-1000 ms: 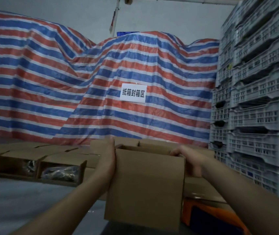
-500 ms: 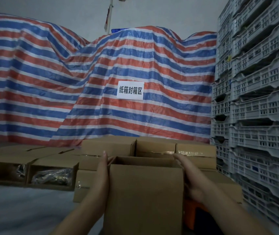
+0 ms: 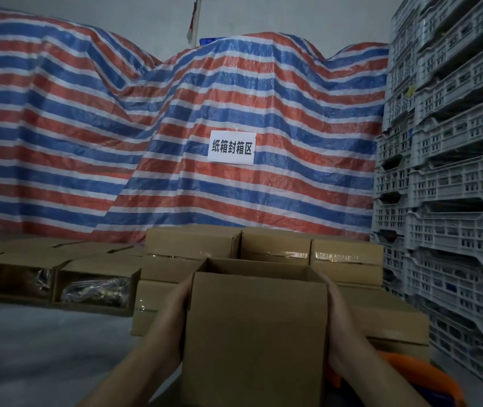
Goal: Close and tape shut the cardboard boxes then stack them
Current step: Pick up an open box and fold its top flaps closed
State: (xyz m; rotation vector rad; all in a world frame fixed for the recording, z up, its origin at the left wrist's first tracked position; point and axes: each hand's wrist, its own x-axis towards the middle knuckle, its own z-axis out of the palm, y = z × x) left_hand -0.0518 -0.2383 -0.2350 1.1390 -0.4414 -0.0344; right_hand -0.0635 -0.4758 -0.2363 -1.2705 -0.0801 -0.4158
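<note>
Pressing flat against opposite sides of open cardboard box (image 3: pixel 256 333): left hand (image 3: pixel 175 312) and right hand (image 3: pixel 338 315), fingers straight, before taped boxes (image 3: pixel 275 248).

Tabletop (image 3: pixel 28 348): we see a pale grey surface, bare toward its near left part.
Far left edge: we find two open cardboard boxes (image 3: pixel 55 280) side by side on it, their openings facing us, with plastic-wrapped metal parts (image 3: pixel 96 292) inside.
Far middle to right: we see sealed cardboard boxes (image 3: pixel 193 245) stacked in layers, clear tape glinting on some.
Near right corner: we make out an orange object (image 3: pixel 416 374), partly hidden.
</note>
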